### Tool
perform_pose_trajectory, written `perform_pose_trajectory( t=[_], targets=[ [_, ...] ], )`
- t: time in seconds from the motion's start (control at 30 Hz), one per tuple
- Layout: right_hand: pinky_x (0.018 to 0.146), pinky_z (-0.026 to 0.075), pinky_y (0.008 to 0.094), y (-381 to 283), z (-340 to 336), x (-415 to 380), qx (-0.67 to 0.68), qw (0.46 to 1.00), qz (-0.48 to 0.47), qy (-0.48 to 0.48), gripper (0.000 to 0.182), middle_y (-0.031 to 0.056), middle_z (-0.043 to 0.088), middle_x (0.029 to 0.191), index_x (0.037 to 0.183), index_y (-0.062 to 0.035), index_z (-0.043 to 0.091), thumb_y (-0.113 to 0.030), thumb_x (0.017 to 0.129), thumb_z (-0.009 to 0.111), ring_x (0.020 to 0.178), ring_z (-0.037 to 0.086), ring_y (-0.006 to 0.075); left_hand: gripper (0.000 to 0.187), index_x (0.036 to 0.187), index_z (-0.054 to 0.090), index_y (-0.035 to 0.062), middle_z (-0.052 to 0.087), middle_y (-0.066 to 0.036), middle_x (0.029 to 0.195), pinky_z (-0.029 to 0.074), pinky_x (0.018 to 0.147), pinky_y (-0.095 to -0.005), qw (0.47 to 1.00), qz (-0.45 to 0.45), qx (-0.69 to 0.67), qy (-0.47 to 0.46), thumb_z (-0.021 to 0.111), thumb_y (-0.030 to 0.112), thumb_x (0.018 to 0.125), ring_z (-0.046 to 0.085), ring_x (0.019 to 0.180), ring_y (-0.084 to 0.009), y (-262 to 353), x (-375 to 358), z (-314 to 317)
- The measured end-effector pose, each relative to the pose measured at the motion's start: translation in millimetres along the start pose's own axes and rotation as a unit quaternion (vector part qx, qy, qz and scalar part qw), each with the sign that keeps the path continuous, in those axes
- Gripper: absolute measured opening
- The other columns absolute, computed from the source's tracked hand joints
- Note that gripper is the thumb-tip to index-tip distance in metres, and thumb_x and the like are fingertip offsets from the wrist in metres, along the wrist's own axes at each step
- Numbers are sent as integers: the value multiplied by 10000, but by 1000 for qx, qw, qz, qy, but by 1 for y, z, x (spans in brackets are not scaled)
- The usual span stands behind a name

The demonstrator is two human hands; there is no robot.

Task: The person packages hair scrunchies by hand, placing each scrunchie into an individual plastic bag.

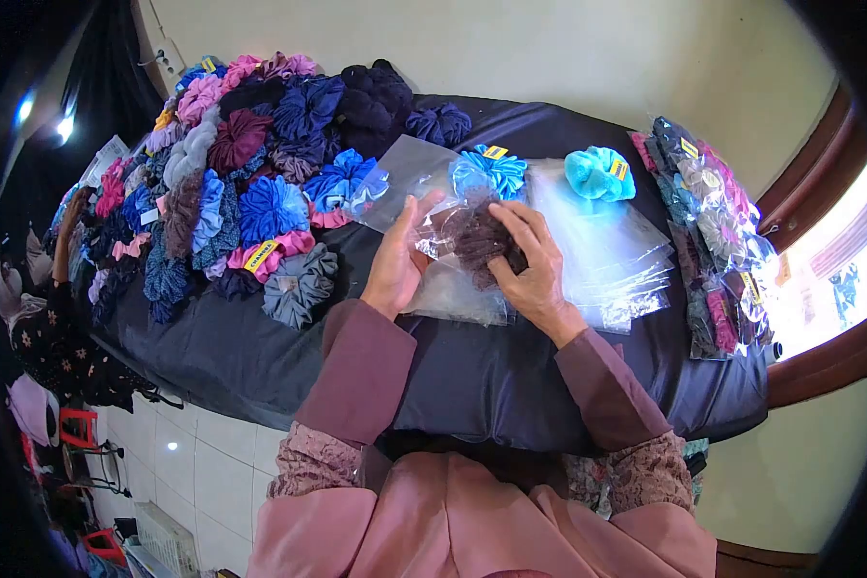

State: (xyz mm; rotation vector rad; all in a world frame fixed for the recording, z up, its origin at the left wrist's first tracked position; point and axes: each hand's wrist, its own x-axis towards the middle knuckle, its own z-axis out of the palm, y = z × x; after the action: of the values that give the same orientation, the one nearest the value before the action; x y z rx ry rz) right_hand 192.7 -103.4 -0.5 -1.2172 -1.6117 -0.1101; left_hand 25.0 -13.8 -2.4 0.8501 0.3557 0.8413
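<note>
Between my hands is a dark brown, gauzy scrunchie (479, 241), at the mouth of a clear plastic bag (407, 166). My right hand (537, 279) grips the scrunchie with thumb and fingers from its right side. On the left, my left hand (398, 262) holds the bag, its thumb raised along the plastic. Just beyond the hands lies a light blue scrunchie (486, 175) with a yellow label. A turquoise fluffy scrunchie (595, 175) rests on a stack of clear plastic bags (612, 279) to the right of my right hand.
A large heap of mixed scrunchies (279, 207) covers the left part of the black-covered table (482, 376). Bagged scrunchies (718, 241) are piled along the right end, by a window. At the far left, another person's arm (65, 231) reaches to the heap.
</note>
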Motion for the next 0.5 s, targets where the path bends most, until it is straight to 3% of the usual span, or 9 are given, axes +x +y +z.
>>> perform_pose_trajectory(
  t=[0.23, 0.5],
  targets=[
    [969, 415, 397, -1, 1, 0, 49, 998, 29, 4, 543, 166, 489, 1233, 1181, -49, 543, -25, 654, 671, 1145, 497, 330, 469, 1327, 440, 120, 566, -86, 1165, 435, 909, -335, 997, 29, 61, 25, 440, 408, 957, 558, 1036, -180, 1, -3, 3],
    [981, 397, 423, 2, 0, -2, 36, 996, -15, -84, 459, 184, 448, 1300, 1162, -55, 580, -19, 706, 603, 1175, 463, 364, 480, 1343, 423, 117, 510, -87, 1258, 345, 1012, -377, 996, -21, -60, -55, 352, 425, 981, 476, 1155, -217, 5, -2, 2]
  ],
)
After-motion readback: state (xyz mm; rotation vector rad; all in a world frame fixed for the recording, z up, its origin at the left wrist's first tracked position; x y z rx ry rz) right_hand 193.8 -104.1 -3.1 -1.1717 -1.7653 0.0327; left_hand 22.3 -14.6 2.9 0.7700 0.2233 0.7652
